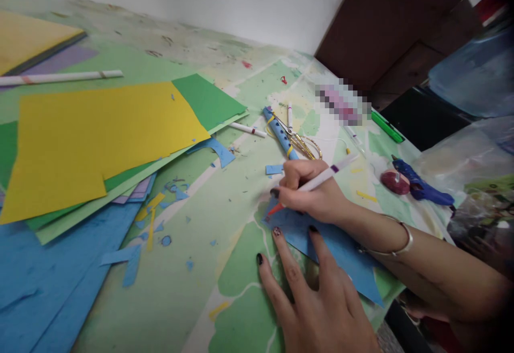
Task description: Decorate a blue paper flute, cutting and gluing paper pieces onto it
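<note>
Your left hand (pixel 321 310) lies nearest, fingers spread apart and gripping nothing, tips at the edge of the blue paper (pixel 337 247) and on the surface (pixel 225 197). Blue paper lies flat beneath both hands. Your right hand (pixel 315 195), fingers closed around the white marker (pixel 317 180), holds its red-orange tip at the paper's narrow end. To your left, a yellow sheet (pixel 100 139) tops a stack; to your right lies a blue glue gun (pixel 423 184). Beyond, gold-handled scissors (pixel 305 147) lie beside a spotted blue piece (pixel 280 132). Farthest stands a dark cabinet (pixel 377 31).
</note>
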`<control>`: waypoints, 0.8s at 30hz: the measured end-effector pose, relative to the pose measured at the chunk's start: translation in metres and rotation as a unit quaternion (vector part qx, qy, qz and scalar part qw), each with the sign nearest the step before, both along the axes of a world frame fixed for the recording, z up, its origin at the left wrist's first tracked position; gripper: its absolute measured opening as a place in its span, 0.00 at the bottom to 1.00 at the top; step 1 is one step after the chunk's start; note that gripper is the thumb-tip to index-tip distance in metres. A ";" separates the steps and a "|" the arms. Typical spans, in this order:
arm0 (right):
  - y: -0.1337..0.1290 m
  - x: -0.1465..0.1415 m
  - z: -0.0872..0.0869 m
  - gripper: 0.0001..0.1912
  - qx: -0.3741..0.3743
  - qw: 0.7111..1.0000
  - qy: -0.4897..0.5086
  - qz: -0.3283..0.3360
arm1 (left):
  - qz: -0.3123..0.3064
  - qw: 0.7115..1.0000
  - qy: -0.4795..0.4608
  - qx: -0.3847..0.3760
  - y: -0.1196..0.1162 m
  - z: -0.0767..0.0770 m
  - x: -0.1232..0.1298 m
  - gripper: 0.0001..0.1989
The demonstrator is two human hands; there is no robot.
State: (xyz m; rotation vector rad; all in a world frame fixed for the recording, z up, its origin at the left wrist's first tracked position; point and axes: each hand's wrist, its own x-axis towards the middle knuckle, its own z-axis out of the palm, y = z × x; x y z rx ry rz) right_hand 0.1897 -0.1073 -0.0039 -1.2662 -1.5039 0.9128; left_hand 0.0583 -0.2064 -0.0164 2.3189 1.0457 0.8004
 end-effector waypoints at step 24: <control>-0.011 0.006 0.023 0.12 -0.089 0.947 0.302 0.061 | 0.152 0.966 -0.137 -0.160 0.018 0.011 -0.047 0.11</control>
